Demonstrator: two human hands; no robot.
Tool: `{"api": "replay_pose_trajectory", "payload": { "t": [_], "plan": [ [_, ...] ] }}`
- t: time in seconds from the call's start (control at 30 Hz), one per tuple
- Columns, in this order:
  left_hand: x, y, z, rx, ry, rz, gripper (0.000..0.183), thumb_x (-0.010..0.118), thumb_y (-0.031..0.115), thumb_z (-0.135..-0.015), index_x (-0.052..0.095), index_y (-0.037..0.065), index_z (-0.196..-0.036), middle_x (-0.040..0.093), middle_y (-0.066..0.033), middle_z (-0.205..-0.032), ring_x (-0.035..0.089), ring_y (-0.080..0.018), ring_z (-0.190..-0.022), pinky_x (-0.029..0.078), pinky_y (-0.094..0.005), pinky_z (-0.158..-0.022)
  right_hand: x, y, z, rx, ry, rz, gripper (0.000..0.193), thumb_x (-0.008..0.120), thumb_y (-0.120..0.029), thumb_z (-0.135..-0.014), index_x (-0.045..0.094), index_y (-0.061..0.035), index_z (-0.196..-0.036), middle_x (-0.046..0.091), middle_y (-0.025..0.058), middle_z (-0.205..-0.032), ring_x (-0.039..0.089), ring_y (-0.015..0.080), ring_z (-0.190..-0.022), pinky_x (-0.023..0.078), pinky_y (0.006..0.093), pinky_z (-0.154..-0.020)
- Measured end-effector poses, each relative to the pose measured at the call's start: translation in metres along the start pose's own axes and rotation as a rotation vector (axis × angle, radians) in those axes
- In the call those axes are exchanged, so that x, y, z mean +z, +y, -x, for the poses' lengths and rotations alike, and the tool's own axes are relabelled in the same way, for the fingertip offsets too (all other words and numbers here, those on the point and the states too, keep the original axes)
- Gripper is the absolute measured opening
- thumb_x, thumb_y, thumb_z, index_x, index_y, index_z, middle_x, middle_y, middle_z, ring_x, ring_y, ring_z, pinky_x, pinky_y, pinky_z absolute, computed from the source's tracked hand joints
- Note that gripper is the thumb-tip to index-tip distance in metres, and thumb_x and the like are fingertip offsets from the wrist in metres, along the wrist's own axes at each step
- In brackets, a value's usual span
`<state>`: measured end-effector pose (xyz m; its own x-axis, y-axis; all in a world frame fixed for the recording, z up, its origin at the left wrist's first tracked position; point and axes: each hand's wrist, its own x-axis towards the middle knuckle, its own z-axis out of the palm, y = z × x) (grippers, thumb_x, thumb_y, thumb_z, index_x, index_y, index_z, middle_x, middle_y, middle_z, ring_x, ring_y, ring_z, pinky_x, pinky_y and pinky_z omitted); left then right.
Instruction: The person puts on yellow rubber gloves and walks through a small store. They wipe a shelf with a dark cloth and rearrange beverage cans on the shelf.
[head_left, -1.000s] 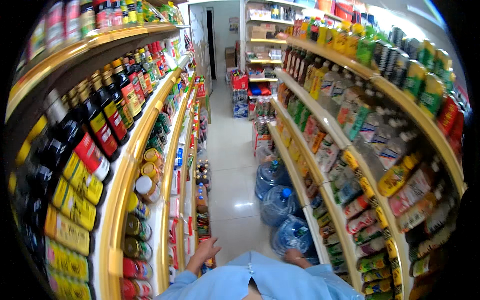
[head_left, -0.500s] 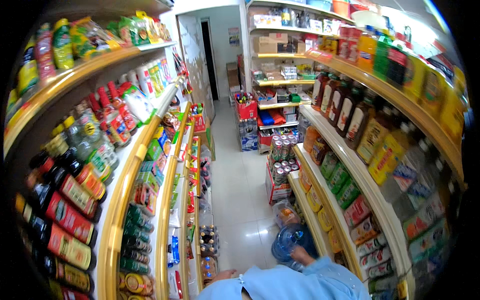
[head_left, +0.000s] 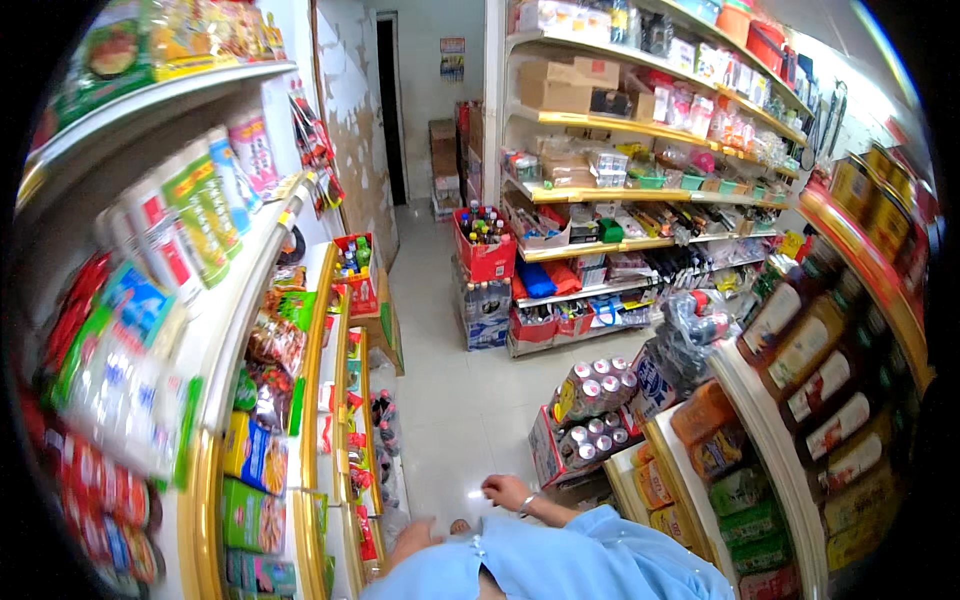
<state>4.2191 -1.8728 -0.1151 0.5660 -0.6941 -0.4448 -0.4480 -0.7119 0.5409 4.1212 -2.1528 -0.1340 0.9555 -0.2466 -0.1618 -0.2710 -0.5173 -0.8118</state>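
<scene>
Between the two shelf rows, my right hand (head_left: 508, 492) hangs over the tiled floor, its fingers loosely bent and nothing in them. A pale band circles that wrist. Nearest to it on the right are stacked drink cans (head_left: 592, 392) in a red-edged carton. My left hand (head_left: 412, 540) hangs low beside the left shelves, smeared by motion; I cannot make out anything in it. Close by it stand bottles (head_left: 385, 430) on the lowest level. Light blue clothing covers both upper arms.
Packaged food lines the left shelf (head_left: 228, 390); dark bottles (head_left: 838, 428) fill the right one. Ahead stand a red box of bottles (head_left: 484, 236), a multi-level rack (head_left: 600, 246) and a peeling door (head_left: 357, 130). Wrapped bottles (head_left: 695, 325) sit beside the cans.
I have moved forward along the aisle. My right hand, earlier at the blue water jug, is away from it, and the jug has left the view. The far rack looks nearer.
</scene>
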Motion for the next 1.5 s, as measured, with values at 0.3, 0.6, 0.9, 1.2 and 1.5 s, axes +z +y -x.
{"api": "replay_pose_trajectory", "payload": {
  "t": [0.3, 0.6, 0.9, 1.2, 1.5],
  "plan": [
    [-0.192, 0.029, -0.238, 0.251, 0.052, 0.043, 0.061, 0.069, 0.034, -0.087, 0.054, 0.002, -0.136, 0.059, -0.023, -0.133, 0.057, -0.0384, -0.123, 0.046, -0.0449, -0.103, -0.131, 0.115, -0.115, 0.595, 0.493, -0.132, 0.018, 0.062, -0.017, -0.086, 0.072, -0.0028, -0.089, 0.072, 0.0167, -0.078, 0.071, 0.0285, -0.073, 0.056, 0.0397, -0.068],
    [-0.251, -0.037, -0.521, 0.172, 0.075, 0.566, 0.055, 0.067, 0.033, -0.09, 0.055, 0.004, -0.135, 0.058, -0.0249, -0.133, 0.055, -0.0388, -0.125, 0.043, -0.0435, -0.108, -0.248, 0.038, -0.581, 0.096, 0.165, 0.041, 0.019, 0.06, -0.021, -0.092, 0.068, -0.0035, -0.091, 0.069, 0.0117, -0.074, 0.069, 0.0235, -0.062, 0.056, 0.0386, -0.06],
    [-0.458, 0.012, -0.676, 0.036, 0.119, 0.554, 0.051, 0.073, 0.03, -0.087, 0.061, 0.006, -0.13, 0.066, -0.0194, -0.124, 0.062, -0.0348, -0.117, 0.05, -0.0444, -0.097, -0.269, -0.133, -0.886, -0.523, -0.081, -0.113, 0.018, 0.061, -0.018, -0.096, 0.067, -0.0045, -0.107, 0.072, 0.0098, -0.082, 0.07, 0.0166, -0.069, 0.055, 0.0321, -0.063],
    [-0.683, 0.015, -0.925, 0.445, 0.346, 0.283, 0.049, 0.073, 0.027, -0.088, 0.06, 0.006, -0.13, 0.069, -0.0216, -0.108, 0.068, -0.0344, -0.078, 0.053, -0.0435, -0.075, -0.358, -0.044, -1.118, -0.037, 0.0, -0.308, 0.018, 0.059, -0.013, -0.098, 0.067, -0.0023, -0.11, 0.071, 0.0054, -0.087, 0.066, 0.0125, -0.071, 0.056, 0.0295, -0.065],
    [-0.792, 0.01, -1.133, 0.184, 0.098, 0.286, 0.045, 0.071, 0.02, -0.091, 0.06, 0.002, -0.131, 0.067, -0.019, -0.122, 0.064, -0.033, -0.114, 0.052, -0.04, -0.094, -0.464, 0.08, -1.302, 0.318, 0.284, -0.601, 0.01, 0.062, -0.012, -0.096, 0.066, -0.0029, -0.096, 0.068, 0.0039, -0.074, 0.06, 0.0116, -0.058, 0.05, 0.029, -0.05]
  ]
}}
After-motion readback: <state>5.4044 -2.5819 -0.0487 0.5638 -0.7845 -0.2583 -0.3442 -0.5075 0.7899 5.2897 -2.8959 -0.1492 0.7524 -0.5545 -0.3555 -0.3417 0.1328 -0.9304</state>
